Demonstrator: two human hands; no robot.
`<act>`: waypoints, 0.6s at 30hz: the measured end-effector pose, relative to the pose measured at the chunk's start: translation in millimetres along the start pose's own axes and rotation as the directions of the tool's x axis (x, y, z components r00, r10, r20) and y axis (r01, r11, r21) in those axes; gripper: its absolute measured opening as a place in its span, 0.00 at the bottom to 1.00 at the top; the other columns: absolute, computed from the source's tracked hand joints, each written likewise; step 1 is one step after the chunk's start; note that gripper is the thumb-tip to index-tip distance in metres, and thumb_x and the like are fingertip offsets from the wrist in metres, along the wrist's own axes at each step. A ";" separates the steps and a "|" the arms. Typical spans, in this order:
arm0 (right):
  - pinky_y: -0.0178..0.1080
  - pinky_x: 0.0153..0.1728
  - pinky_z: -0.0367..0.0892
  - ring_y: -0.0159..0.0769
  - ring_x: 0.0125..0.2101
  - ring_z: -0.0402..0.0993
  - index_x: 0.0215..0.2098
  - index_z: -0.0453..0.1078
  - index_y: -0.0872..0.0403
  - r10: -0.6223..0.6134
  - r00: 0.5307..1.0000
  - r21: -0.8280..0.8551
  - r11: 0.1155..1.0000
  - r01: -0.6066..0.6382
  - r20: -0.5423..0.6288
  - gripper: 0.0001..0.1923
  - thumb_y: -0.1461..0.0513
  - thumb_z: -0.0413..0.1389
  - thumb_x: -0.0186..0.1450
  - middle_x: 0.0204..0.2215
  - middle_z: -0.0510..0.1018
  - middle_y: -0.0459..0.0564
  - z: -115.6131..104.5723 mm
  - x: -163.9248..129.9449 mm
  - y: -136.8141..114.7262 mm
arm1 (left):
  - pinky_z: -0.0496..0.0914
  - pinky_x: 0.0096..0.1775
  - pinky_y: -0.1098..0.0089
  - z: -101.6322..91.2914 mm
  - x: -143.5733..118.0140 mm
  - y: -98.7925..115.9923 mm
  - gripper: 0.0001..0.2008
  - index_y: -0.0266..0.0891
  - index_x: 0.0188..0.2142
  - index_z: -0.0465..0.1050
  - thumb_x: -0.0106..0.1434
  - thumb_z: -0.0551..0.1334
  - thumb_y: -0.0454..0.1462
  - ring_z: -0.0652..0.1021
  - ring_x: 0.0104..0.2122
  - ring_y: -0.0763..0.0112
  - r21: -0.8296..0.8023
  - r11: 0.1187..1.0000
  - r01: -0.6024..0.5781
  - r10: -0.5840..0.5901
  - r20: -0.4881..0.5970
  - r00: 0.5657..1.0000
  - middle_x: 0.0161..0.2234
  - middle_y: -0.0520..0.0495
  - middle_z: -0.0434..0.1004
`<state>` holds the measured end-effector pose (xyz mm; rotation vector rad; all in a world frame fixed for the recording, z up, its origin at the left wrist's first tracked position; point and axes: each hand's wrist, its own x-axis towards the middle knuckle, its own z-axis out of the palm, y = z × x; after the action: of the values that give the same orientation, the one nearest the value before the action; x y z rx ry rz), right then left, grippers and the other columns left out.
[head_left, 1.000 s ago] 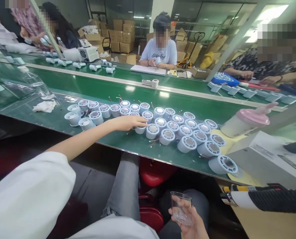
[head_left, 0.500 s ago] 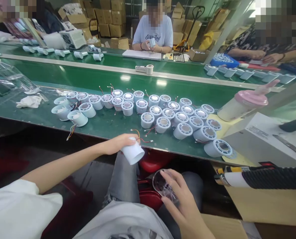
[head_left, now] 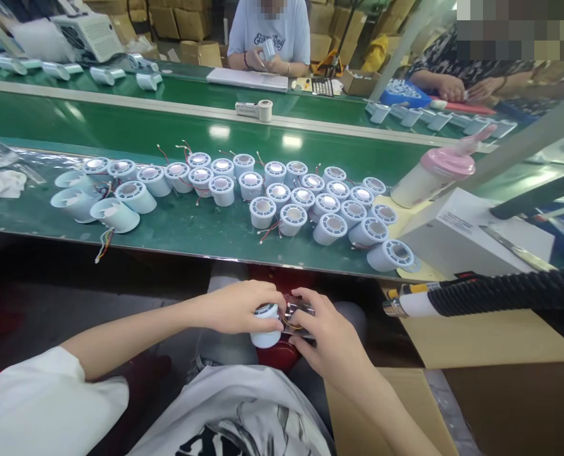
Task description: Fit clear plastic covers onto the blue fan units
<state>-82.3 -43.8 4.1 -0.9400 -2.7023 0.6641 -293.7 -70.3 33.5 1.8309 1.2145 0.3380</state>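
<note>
From the head camera, the left hand (head_left: 237, 307) is closed around a white cylindrical housing (head_left: 265, 326), held low over the lap, below the edge of the green counter (head_left: 187, 225). The right hand (head_left: 326, 332) curls its fingers around a clear plastic cup piece (head_left: 297, 315), pressed against the housing's side. On the counter above, a cluster of matching white housings (head_left: 282, 196) with thin wires stands in rows. A pink-lidded bottle (head_left: 431, 174) sits to their right.

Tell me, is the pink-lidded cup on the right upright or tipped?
Upright: the pink-lidded cup stands on its base on the yellow sheet, lid on top.
</note>
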 end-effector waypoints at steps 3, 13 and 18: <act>0.42 0.39 0.71 0.43 0.47 0.71 0.29 0.70 0.52 0.064 0.998 0.107 0.992 -0.066 0.026 0.05 0.63 0.63 0.57 0.52 0.70 0.50 -6.7 -1.4 -3.3 | 0.66 0.38 0.70 10.0 -1.6 4.8 0.15 0.40 0.43 0.70 0.56 0.64 0.40 0.74 0.37 0.67 -0.045 0.999 0.029 -0.036 -0.155 0.987 0.40 0.48 0.75; 0.39 0.33 0.70 0.43 0.40 0.75 0.28 0.73 0.53 -0.023 0.976 -0.103 0.995 0.001 -0.217 0.12 0.60 0.52 0.67 0.43 0.78 0.54 -7.5 -11.6 -3.0 | 0.66 0.37 0.69 29.7 0.0 -3.7 0.20 0.41 0.43 0.69 0.53 0.68 0.44 0.73 0.37 0.68 -0.065 0.991 -0.114 0.094 -0.259 0.961 0.40 0.48 0.73; 0.38 0.31 0.69 0.41 0.35 0.76 0.22 0.69 0.54 0.022 0.972 0.021 1.000 -0.017 -0.233 0.15 0.60 0.53 0.66 0.41 0.79 0.53 -8.6 -11.6 -5.1 | 0.67 0.34 0.70 41.9 0.1 -4.7 0.16 0.39 0.41 0.68 0.57 0.65 0.44 0.72 0.35 0.69 -0.073 0.993 -0.096 0.056 -0.426 0.903 0.37 0.48 0.70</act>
<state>-73.3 -51.7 13.6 -0.9747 -2.4790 0.5438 -269.8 -91.4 5.9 1.7795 1.3910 0.8597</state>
